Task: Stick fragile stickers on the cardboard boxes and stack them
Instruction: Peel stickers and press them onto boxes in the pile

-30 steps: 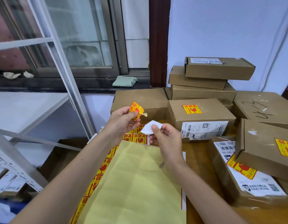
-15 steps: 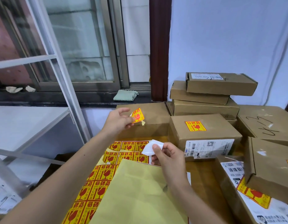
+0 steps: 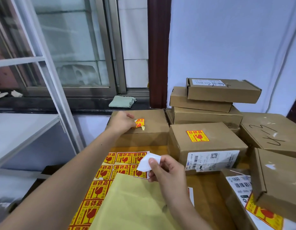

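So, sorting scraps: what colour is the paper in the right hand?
White paper scrap, head view.

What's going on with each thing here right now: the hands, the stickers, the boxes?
left hand: pinching a peeled sticker
peeled sticker: crumpled, at the back box's top
back box: closed
right hand: holding white backing paper
middle box: closed, sticker on
sticker sheet: flat, partly under yellow paper

A small parcel-packing room: brown cardboard boxes (image 3: 207,141) with shipping labels crowd the wooden table (image 3: 205,193) at right, sheets of fragile stickers (image 3: 120,165) lie lower centre, and a metal shelf rack (image 3: 49,75) stands by the window (image 3: 72,47), upper left.
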